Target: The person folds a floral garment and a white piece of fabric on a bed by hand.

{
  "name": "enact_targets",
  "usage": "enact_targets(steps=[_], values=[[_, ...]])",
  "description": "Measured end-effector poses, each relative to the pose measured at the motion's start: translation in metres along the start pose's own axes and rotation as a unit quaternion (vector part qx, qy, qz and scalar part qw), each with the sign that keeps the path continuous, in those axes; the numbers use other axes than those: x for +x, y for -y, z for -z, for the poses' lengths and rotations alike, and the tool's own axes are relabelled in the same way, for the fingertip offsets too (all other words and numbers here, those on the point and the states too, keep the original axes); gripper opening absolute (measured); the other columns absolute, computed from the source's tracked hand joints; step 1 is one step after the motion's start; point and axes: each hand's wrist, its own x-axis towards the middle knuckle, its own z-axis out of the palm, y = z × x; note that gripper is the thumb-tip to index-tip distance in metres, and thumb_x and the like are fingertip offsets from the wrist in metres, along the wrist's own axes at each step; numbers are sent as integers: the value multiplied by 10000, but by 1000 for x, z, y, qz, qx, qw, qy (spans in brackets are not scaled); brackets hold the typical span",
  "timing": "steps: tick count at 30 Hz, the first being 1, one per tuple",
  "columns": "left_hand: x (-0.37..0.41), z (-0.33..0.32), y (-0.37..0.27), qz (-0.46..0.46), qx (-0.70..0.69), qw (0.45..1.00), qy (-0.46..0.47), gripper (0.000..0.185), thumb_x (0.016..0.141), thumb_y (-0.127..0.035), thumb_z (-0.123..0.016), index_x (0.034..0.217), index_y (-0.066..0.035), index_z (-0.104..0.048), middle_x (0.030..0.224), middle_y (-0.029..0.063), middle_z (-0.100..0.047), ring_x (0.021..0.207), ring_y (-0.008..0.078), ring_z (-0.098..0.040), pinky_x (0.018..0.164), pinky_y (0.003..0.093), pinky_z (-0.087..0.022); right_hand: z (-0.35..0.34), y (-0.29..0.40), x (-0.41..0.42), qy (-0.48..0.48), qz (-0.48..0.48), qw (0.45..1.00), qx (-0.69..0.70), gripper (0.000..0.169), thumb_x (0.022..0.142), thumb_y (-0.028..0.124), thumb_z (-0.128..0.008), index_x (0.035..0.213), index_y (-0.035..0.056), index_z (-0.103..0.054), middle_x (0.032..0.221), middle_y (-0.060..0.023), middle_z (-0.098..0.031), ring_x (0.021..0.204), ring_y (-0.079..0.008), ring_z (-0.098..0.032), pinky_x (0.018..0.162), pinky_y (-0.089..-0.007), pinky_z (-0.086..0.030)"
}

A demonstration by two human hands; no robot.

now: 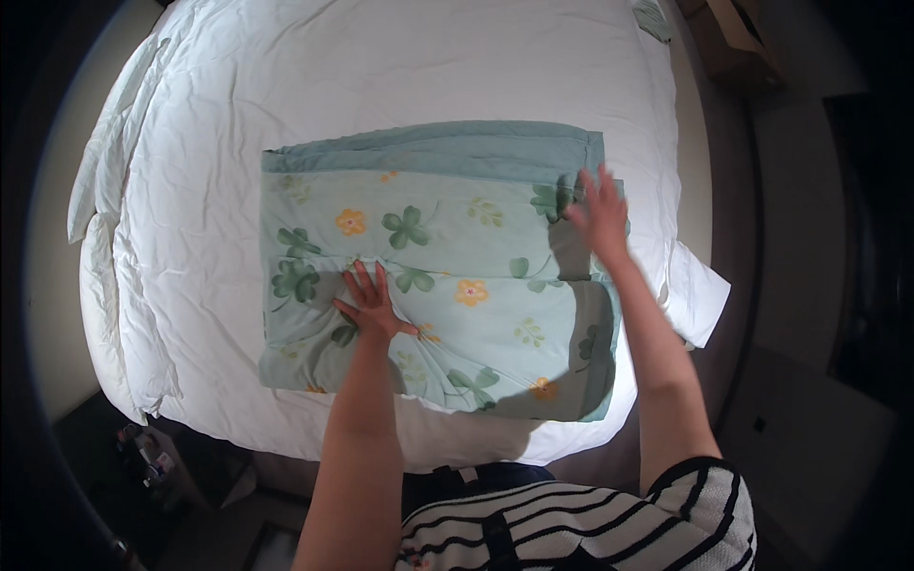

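Observation:
A pale green quilt (pixel 485 243) printed with clovers and orange flowers lies folded on the white bedding. Its far side shows a plain blue-green strip (pixel 443 146). My left hand (pixel 373 303) is spread flat on the quilt's left half, and creases fan out from under it. Over the right side, near the far right corner, is my right hand (pixel 603 218), slightly blurred with its fingers apart. It holds nothing. Whether it touches the cloth I cannot tell. A shadow falls across the quilt's right part.
White bedding (pixel 428 64) covers the bed around the quilt. Pillows (pixel 100 300) lie along the left edge. A nightstand (pixel 193 457) with small items stands at lower left. At upper right is a brown box-like object (pixel 735 50), beside a small green cloth (pixel 651 20).

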Motion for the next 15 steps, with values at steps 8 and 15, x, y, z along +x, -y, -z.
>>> enact_targets(steps=[8,15], values=[[5,-6,3,-34,10,999,-41,1491,257,-597,-778,1400,-181,82,1429,181,193,1301,408,178,865,742,-66,-13,48,-157,131,-29,991,27,610,818,364,-534,1349,163,-311,1434,-97,-198,1311,-280,-213,996,-594,-139],[-13,13,7,-63,-53,996,-44,1412,342,-506,-816,1398,-252,85,1436,135,205,1312,369,182,905,718,-32,35,47,-169,79,-148,985,38,650,760,331,-627,1321,149,-354,1417,-127,-222,1295,-307,-237,987,-586,-179]])
